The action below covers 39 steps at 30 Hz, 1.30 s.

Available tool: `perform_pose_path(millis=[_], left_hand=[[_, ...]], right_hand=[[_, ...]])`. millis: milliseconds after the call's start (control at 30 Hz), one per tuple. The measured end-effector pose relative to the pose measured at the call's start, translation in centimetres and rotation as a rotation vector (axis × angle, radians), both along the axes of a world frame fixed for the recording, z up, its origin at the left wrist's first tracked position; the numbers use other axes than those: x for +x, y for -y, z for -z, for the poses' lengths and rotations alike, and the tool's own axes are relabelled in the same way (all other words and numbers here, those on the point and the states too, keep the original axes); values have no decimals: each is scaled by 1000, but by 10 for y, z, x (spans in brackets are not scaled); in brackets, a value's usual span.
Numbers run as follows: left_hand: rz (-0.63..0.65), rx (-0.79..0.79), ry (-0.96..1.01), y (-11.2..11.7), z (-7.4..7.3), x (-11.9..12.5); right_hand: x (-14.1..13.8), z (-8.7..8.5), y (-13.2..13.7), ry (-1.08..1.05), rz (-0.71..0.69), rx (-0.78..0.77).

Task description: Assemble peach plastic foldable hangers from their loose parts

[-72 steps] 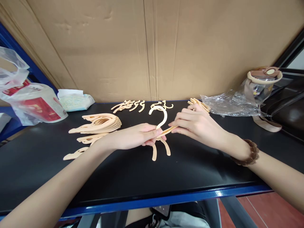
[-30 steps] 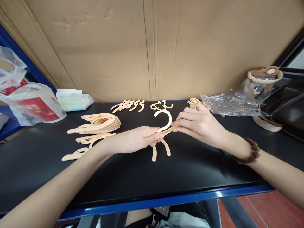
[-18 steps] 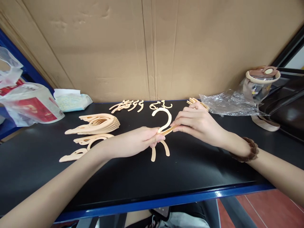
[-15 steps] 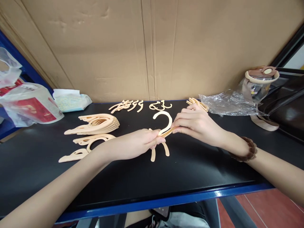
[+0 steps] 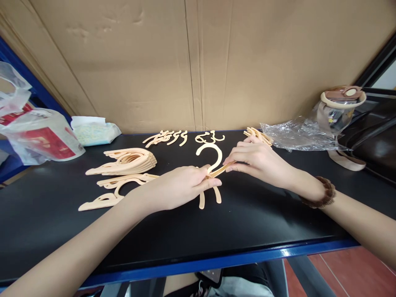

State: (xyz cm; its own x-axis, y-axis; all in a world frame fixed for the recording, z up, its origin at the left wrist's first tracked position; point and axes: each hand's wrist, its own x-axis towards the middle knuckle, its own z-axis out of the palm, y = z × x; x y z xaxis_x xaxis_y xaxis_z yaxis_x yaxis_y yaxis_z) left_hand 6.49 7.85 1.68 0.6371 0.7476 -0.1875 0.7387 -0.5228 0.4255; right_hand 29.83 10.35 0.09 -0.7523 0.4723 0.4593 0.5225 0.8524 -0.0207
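Between both hands is a cream plastic hanger (image 5: 217,153), its hook curving up and opening to the left. My left hand (image 5: 182,185) is closed around the base of the hook, thumb and fingers pinching it. My right hand (image 5: 260,159) pinches the end of an arm that slants up to the right. Two curved cream pieces (image 5: 218,195) lie on the table just below the hanger. Left of my hands rests a stack of folded hangers (image 5: 136,161), and nearer me another folded hanger (image 5: 102,201) is partly hidden by my left forearm.
Along the back of the black table (image 5: 185,239) lie several small curved pieces (image 5: 167,137), hook pieces (image 5: 213,137) and a pile of strips (image 5: 258,135). A tissue pack (image 5: 95,131) and a bagged roll (image 5: 46,134) stand left; clear plastic wrap (image 5: 297,134) and a bottle (image 5: 337,107) stand right.
The hook has tilted slightly to the left, and my left thumb has stretched a little further right along the hanger. Both hands keep their hold.
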Motion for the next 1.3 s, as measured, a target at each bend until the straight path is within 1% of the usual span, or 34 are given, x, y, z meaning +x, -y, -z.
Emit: perform_pose_path(millis=[167,467,600,767,867,933,1000,1067,1133,1167,1200,1233,1300], left_hand=[[-3,72,-27,-1,4,-1],[-19,167,-96,-2,2,2],[-22,155,-92,-3,2,1],[-43,96,-2,-5,2,-1],[-39,108,27,-6,3,-3],[-42,107,60,-7,4,-3],[-50,88,109,-7,4,-2],[-68,73,176,-8,5,-2],[-104,71,273,-10,5,-2],[-127,67,322,-11,6,-2],[-151,58,366,-12,6,-3],[-176,44,405,-14,6,-3],[-223,0,469,-16,7,-5]], right_hand=[[-1,0,2,7,9,10],[-2,1,1,13,32,10],[-4,1,2,-11,49,9],[-7,2,7,-37,105,-60],[-11,1,5,-53,146,-105],[-14,-1,4,-68,177,-154],[-15,-4,8,-67,211,-206],[-14,-4,25,-69,270,-157],[-9,3,56,-135,381,60],[-6,11,76,-160,429,109],[-3,21,97,-186,436,91],[-1,34,118,-170,352,26],[-1,61,153,-113,284,-38]])
